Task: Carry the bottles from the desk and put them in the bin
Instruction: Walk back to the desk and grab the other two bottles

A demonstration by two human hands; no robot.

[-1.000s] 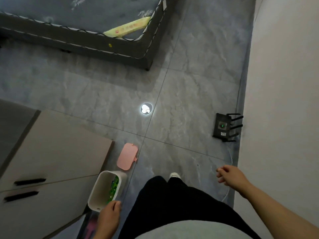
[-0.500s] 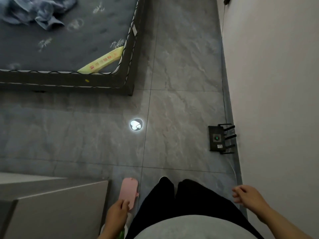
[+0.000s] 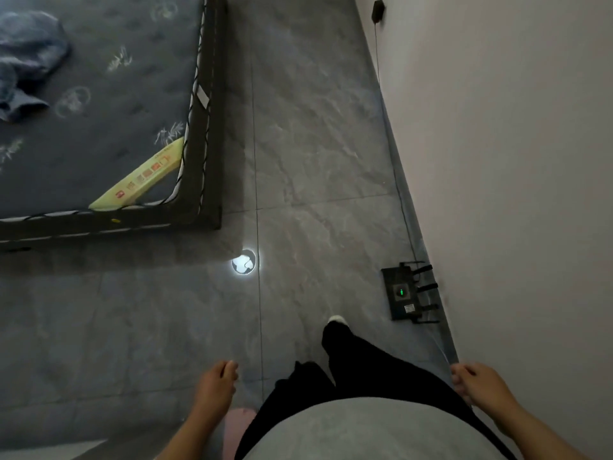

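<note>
Step now: walking over the grey floor (image 3: 315, 161) with nothing in either hand; looks like a trip to fetch more from the desk, but only a guess.
Left hand (image 3: 215, 386): down at 7 o'clock, fingers curled in loosely, gripping nothing.
Right hand (image 3: 481, 386): down at 5 o'clock, close to the wall (image 3: 514, 161), fingers bent softly, gripping nothing.
Bottles: none to see anywhere here.
Bin: not in the picture; cannot tell where.
Desk: not clearly in the picture; a pale strip at the 7 o'clock corner, too little to name.
Front foot (image 3: 336, 320): white shoe tip just below the middle, toward 5 o'clock, pointing to 12 o'clock.
Bed (image 3: 205, 127): fills 9 to 11 o'clock, dark corner sticking out near the middle; best to pass on its right side.
Yellow strip (image 3: 142, 175): lying at the bed corner, well off the walking path.
Bright spot (image 3: 244, 262): light shining off the tile in the middle; not a thing to step around.
Black router (image 3: 403, 293): on the floor at 4 o'clock, right beside the wall, green light on.
Router cord (image 3: 386, 104): thin wire going up along the wall toward 1 o'clock.
Pink thing (image 3: 237, 423): on the floor at 6 o'clock, partly hidden by the left arm.
Doing it well: keep to the open tiles between bed and router, lift feet, swing the right arm clear of the cord, keep both hands free for grabbing.
</note>
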